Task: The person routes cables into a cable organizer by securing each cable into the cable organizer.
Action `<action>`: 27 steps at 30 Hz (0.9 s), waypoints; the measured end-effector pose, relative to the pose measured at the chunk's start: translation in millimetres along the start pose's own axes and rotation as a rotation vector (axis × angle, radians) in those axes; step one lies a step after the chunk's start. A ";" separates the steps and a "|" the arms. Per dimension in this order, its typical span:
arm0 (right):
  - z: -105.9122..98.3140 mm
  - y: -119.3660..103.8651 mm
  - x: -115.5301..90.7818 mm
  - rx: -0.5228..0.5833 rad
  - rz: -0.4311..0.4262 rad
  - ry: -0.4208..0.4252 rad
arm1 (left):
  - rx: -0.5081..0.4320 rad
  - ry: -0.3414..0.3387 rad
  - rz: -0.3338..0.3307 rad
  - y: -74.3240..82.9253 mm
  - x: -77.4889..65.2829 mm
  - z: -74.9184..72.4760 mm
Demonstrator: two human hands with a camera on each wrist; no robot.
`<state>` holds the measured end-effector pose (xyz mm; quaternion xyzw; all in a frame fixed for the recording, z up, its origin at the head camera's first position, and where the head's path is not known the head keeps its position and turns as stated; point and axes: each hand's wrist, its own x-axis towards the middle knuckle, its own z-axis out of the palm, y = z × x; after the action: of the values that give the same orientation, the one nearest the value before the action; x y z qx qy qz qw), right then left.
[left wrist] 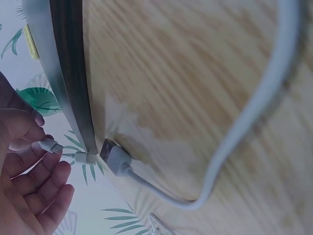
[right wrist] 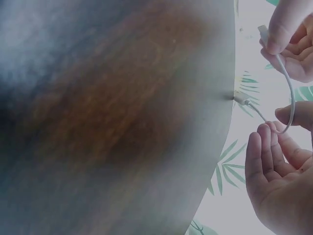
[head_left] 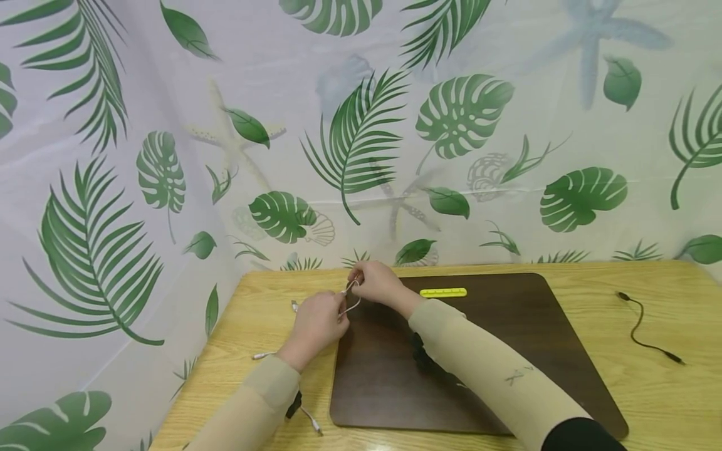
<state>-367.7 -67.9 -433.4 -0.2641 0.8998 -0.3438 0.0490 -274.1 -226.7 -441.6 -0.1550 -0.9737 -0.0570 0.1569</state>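
A short white USB cable (head_left: 356, 305) hangs between my two hands above the far left corner of a dark brown board (head_left: 389, 388). My left hand (head_left: 318, 322) pinches one of its plugs (left wrist: 50, 145) between thumb and fingers, and the metal tip sticks out. To its right, my right hand (head_left: 375, 282) holds the cord, which curves between thumb and fingertips (right wrist: 266, 128). The cable's other plug (right wrist: 240, 97) dangles free beside the fingers. Beneath my left hand, a white USB plug (left wrist: 117, 159) with its cord lies on the wooden table.
A yellow strip (head_left: 443, 292) lies along the board's far edge. More white plugs (head_left: 264, 355) rest on the table left of the board, partly hidden by my left arm. At the right lies a black cable (head_left: 637, 326). A leaf-patterned sheet (head_left: 366, 156) stands behind the table.
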 end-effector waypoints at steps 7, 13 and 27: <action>-3.2 -3.3 -7.1 0.019 -0.030 0.012 | -0.014 -0.010 -0.009 2.9 -0.7 0.1; -7.5 -6.6 -18.5 -0.002 -0.029 0.033 | -0.001 0.011 0.036 8.3 -1.2 0.0; -21.1 -1.9 -41.9 -0.207 -0.119 0.015 | 0.047 0.120 0.182 23.8 -2.9 -2.0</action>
<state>-336.7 -35.3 -420.1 -0.3179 0.9137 -0.2531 -0.0056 -263.3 -205.3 -439.1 -0.2356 -0.9454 -0.0289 0.2232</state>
